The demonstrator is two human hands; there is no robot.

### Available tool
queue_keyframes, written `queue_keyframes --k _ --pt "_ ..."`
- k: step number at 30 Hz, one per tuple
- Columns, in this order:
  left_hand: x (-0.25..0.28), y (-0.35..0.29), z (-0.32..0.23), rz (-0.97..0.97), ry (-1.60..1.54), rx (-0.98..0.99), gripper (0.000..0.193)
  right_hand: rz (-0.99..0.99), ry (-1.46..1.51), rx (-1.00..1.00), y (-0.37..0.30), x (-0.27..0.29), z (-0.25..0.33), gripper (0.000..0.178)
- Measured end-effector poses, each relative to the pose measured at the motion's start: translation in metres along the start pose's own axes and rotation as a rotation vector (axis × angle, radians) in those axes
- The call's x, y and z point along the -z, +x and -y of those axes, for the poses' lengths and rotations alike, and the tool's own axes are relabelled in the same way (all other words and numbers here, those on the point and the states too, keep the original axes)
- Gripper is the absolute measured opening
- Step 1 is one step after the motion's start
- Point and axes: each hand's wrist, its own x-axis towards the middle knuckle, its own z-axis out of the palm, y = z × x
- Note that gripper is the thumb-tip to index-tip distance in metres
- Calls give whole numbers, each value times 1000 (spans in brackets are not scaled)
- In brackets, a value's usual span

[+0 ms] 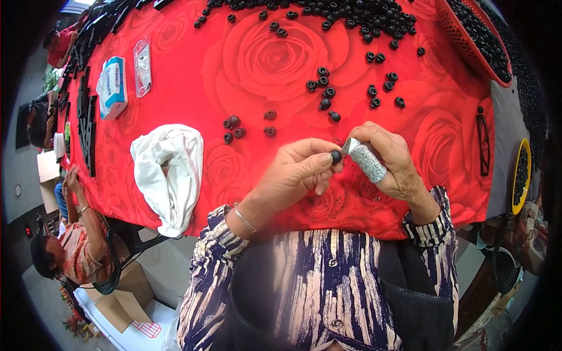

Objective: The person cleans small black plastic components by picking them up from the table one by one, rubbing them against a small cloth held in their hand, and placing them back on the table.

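Between the thumb and fingers of my left hand is a small round black knob. My right hand grips a tool with a speckled grey handle, its metal end close beside the knob. Whether the tool touches the knob I cannot tell. Just beyond my hands, on the red rose-patterned tablecloth, lie loose black knobs, several in small groups. A larger heap of the same black knobs spreads along the far side.
To my left lies a crumpled white cloth, with a tissue pack and a clear plastic tray behind it. Black strips line the left edge. A red basket, eyeglasses and a yellow-rimmed container are at right. Other people sit left.
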Motion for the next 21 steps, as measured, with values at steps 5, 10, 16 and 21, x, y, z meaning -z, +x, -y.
queue_keyframes --k 5,10,16,21 --pt "0 3 3 -25 -32 22 19 -27 -29 4 -1 -2 -3 23" --pt "-1 2 4 -29 -46 21 20 38 -47 -70 -1 1 1 23" --pt "-3 3 0 -53 21 5 23 55 -17 -83 0 1 0 22" --pt "-2 3 -1 -54 73 24 22 85 -5 -121 2 3 1 20"
